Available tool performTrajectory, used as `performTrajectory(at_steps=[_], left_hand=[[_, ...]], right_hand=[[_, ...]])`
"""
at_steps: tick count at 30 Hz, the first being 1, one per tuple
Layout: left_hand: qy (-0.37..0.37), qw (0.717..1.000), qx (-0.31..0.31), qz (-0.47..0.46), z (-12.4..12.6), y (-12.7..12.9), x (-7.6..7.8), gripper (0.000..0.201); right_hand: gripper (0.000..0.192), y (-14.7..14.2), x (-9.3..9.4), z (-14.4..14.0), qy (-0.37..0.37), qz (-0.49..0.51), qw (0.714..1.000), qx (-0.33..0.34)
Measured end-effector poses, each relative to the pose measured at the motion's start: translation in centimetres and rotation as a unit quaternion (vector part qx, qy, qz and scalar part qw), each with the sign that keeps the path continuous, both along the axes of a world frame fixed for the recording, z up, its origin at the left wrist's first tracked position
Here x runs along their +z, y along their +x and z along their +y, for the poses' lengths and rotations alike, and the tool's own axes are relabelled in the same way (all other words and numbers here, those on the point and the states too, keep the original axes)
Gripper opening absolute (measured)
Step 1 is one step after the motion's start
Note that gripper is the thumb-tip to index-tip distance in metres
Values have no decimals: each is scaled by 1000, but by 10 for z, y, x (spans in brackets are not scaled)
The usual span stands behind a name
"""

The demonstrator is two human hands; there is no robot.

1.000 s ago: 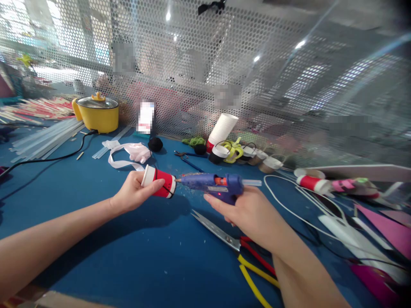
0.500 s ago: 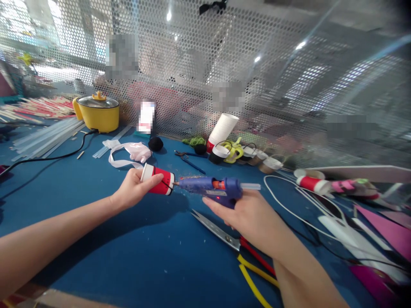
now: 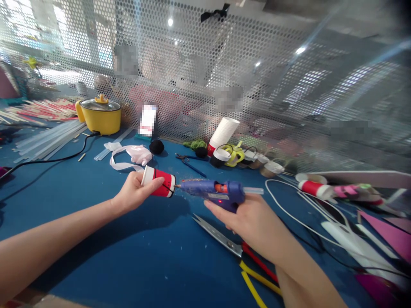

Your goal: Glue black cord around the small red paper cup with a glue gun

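Red paper cup (image 3: 159, 187) with white rims, just one, lies on its side in my left hand (image 3: 133, 194), fingers curled round it, thumb on top. One blue glue gun (image 3: 214, 192) sits in my right hand (image 3: 248, 218), gripped tight, a clear stick poking out the back, its nozzle touching the cup's end. Both are held above the table (image 3: 128, 256). One pair of scissors (image 3: 237, 256) with red and yellow handles lies under my right wrist. A yellow pot (image 3: 100, 116), one stack of white cups (image 3: 223, 133) and a pink ribbon (image 3: 130, 155) sit farther back. Blue covers the table; a perforated metal screen (image 3: 257, 85) stands behind it.
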State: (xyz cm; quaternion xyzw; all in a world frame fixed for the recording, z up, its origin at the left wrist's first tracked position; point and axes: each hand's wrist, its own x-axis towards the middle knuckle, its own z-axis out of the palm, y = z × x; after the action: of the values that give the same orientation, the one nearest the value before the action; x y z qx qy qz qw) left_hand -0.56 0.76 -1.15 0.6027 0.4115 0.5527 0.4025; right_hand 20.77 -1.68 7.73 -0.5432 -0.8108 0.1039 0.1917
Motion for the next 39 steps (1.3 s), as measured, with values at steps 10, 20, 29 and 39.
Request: performTrajectory(at_steps=[10,20,29,39], left_hand=[[177,977,-19,117,-3,-2,-2,19],[161,977,-21,139,-3,-4,-3,21],[21,1000,-6,21,-2,0,-1,22],[-98,992,4,-85,1,3,0,19]], right_hand=[[36,1,0,7,0,12,1000,-24],[32,1,-4,10,8,30,999,-26],[33,1,-4,6,34,26,999,0],[28,3,-8,6,19,14,1000,2]])
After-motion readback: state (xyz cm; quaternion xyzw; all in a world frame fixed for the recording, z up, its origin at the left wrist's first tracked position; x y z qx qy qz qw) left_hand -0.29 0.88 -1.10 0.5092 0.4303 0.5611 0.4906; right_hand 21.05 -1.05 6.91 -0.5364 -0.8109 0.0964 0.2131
